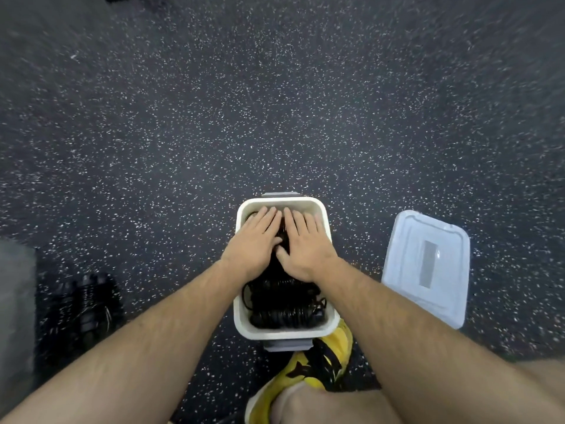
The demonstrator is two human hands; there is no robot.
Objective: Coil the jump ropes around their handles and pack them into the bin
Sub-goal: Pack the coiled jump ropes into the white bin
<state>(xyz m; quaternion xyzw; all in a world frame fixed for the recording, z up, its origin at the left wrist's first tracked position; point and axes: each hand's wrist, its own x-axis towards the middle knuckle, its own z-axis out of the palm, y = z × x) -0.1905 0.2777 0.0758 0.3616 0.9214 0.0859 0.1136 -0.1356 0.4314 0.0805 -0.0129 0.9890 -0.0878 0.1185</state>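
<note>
A white bin (239,313) with grey end latches stands on the speckled dark floor in front of me. It holds several black coiled jump ropes (284,304). My left hand (256,240) and my right hand (305,240) lie side by side, palms down, fingers straight, pressing on the ropes in the far half of the bin. The ropes under my hands are mostly hidden.
The bin's translucent white lid (428,267) lies flat on the floor to the right. My yellow and black shoe (308,371) touches the bin's near end. A dark ridged object (85,304) sits at the left, beside a grey block (15,301).
</note>
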